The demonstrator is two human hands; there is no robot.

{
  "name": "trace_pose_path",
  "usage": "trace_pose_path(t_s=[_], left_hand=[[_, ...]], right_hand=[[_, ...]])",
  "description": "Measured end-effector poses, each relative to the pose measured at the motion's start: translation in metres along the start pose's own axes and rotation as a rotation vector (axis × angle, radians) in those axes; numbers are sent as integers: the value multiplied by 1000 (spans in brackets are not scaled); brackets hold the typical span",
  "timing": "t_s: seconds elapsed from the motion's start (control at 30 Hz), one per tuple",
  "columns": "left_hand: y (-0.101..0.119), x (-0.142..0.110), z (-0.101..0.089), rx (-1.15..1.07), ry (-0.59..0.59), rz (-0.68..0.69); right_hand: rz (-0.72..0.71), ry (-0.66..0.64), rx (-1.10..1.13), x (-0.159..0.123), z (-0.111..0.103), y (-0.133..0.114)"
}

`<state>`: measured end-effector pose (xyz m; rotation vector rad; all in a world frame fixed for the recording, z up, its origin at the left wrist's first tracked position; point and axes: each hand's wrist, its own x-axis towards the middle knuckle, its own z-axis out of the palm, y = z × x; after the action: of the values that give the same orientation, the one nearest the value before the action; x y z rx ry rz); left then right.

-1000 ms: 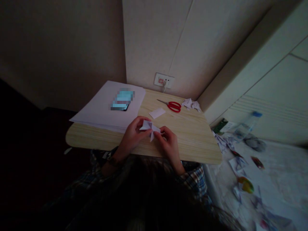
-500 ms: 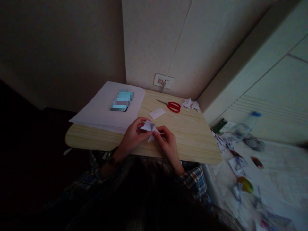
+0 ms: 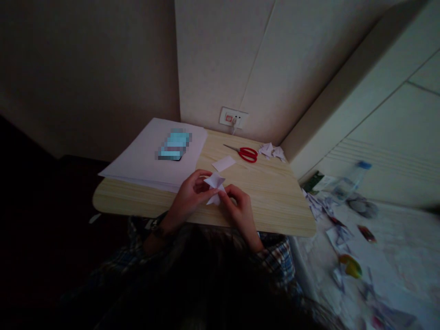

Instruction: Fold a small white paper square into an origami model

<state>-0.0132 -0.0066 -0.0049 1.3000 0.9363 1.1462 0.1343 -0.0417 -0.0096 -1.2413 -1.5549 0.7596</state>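
A small white folded paper piece [image 3: 215, 184] with pointed flaps is pinched between both my hands over the near part of a light wooden table [image 3: 275, 192]. My left hand [image 3: 188, 196] grips its left side with curled fingers. From the right, my right hand [image 3: 239, 208] pinches its lower edge. My plaid sleeves and dark hair fill the bottom of the view.
On the table lie a stack of white sheets [image 3: 144, 158] with a blurred item on top, a small white paper slip [image 3: 223, 163], red-handled scissors [image 3: 244, 153] and folded paper pieces [image 3: 272, 150] in the far corner. A wall socket [image 3: 233, 118] sits behind. Right of the table are paper scraps and a plastic bottle [image 3: 350, 183].
The paper piece has turned slightly in my fingers and its flaps now stand more upright. Both hands stay in nearly the same place.
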Motion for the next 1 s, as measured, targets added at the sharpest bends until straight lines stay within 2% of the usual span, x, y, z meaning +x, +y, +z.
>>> trace_pose_path(t_s=[0.2,0.5,0.63,0.73,1.0], left_hand=[[-2,2,-1,32,0,23],[-1,2,-1,18,11,26],[-2,1,0,32,-56,33],[-2,0,0,55,-120,30],[1,0,1,58,-127,27]], right_hand=[[16,-28,-15,1,0,3],[-9,16,16,1,2,4],[41,89,110,1,3,1],[48,93,87,1,2,2],[64,133,99,-1,3,5]])
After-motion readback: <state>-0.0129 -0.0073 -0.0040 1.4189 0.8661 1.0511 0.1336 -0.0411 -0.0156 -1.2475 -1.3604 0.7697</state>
